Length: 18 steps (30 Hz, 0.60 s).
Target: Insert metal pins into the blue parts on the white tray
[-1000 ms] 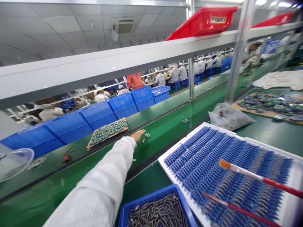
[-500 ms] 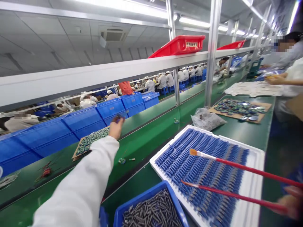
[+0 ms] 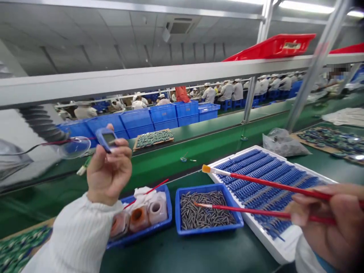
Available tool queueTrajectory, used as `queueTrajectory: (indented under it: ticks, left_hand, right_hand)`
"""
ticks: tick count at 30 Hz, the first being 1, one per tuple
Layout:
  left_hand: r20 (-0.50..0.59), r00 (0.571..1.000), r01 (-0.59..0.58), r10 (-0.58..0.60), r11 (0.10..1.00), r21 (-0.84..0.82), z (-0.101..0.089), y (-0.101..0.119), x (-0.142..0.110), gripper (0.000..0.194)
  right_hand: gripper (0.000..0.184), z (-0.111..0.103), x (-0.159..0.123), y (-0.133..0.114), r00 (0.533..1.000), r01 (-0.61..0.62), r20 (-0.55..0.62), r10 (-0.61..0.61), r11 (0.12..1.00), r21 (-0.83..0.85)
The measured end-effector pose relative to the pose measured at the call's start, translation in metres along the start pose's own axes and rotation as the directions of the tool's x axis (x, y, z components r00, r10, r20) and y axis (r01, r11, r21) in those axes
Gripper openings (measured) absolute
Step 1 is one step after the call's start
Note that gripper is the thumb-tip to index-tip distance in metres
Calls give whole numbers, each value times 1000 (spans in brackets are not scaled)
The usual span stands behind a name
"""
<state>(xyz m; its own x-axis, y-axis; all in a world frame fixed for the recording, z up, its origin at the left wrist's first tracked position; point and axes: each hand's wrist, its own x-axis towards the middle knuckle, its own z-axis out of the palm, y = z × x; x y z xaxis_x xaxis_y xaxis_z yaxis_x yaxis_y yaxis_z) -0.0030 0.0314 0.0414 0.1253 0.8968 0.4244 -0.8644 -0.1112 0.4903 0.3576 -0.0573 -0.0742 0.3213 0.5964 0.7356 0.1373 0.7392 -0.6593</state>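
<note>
My left hand (image 3: pixel 106 178) is raised at the left, with thumb and fingers pinching a small blue housing that has a grey display window (image 3: pixel 109 138). In my right hand (image 3: pixel 330 216) are two red-handled paintbrushes, fanned apart and pointing left. The upper, broader brush (image 3: pixel 270 183) has an orange bristle tip. The thinner lower brush (image 3: pixel 247 211) reaches over a blue bin (image 3: pixel 212 231) of small dark cylindrical parts (image 3: pixel 204 208). Beneath the brushes lies a white foam tray (image 3: pixel 258 231) with rows of blue parts (image 3: pixel 256 170).
Left of the parts bin, another blue bin (image 3: pixel 170 206) holds open jars (image 3: pixel 157 210) and a red stick. A magnifier-like clear disc (image 3: pixel 75 147) stands near my left hand. Circuit boards (image 3: pixel 155 138) lie across the green channel. A metal post (image 3: pixel 318 64) rises at right.
My left hand has come back from across the channel and now holds the blue housing up closer. The view has turned left. My right hand with both brushes shows more fully.
</note>
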Motion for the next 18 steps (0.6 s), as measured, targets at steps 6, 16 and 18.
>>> queueTrajectory:
  ticks: [6, 16, 18]
  left_hand:
    - [-337, 936, 177, -96, 960, 218, -20, 1, -109, 41]
    - [-626, 745, 548, -231, 746, 378, -55, -7, -208, 35]
    - [-664, 729, 531, -169, 752, 391, -62, -14, -212, 41]
  right_hand:
    - [20, 39, 14, -23, 909, 46, 415, -24, 998, -45]
    - [26, 124, 58, -31, 264, 271, 959, -103, 962, 28]
    - [26, 143, 60, -29, 179, 274, 978, -106, 960, 54]
